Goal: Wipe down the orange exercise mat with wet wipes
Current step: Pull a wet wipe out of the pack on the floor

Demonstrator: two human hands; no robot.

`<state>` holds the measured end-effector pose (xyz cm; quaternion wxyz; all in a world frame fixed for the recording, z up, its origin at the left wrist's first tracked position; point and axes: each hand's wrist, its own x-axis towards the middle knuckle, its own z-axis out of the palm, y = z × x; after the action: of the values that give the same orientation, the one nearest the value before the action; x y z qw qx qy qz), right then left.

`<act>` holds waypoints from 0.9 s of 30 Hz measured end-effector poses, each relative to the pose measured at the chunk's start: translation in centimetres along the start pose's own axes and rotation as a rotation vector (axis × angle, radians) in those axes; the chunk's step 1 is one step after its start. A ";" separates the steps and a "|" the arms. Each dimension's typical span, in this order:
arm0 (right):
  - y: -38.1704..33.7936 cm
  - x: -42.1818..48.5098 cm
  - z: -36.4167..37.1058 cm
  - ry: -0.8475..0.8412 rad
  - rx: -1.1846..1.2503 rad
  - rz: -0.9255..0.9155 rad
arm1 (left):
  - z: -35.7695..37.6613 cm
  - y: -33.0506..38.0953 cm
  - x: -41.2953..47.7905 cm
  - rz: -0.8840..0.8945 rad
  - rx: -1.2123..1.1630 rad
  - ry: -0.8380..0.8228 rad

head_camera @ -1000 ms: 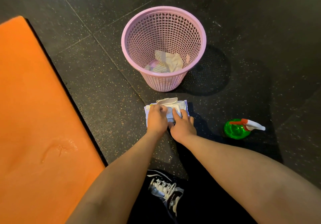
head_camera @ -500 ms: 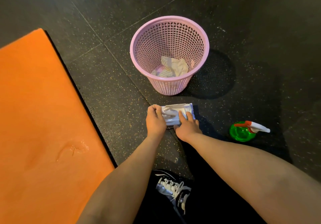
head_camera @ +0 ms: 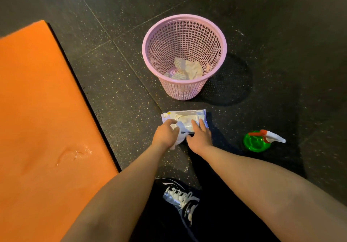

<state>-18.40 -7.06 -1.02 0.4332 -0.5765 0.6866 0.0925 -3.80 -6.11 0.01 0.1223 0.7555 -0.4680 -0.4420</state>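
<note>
The orange exercise mat point(head_camera: 41, 119) lies on the left, with a small wet patch point(head_camera: 75, 153) near its right edge. A white pack of wet wipes point(head_camera: 185, 117) lies flat on the dark floor, its lid shut. My left hand point(head_camera: 165, 135) grips a white wipe point(head_camera: 178, 138) that hangs down under its fingers at the pack's near left corner. My right hand point(head_camera: 200, 137) rests on the pack, its fingers straight and pressing on the lid.
A pink mesh waste basket point(head_camera: 148, 54) with crumpled used wipes inside stands just beyond the pack. A green spray bottle point(head_camera: 257, 142) with a white and red trigger stands to the right. My black shoe point(head_camera: 180, 200) is near the bottom centre.
The pack's lid went from open to shut. My left hand has drawn back from the pack with a wipe in it. The view tilted, so everything sits lower in frame.
</note>
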 end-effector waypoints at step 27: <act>0.1 -0.9 -0.2 -0.016 -0.302 -0.095 | 3.1 -1.4 1.6 -0.019 -0.024 -0.178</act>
<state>-18.59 -6.50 -0.34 0.3510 -0.6660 0.6335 0.1787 -5.13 -5.92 -3.51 0.0852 0.7161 -0.4645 -0.5140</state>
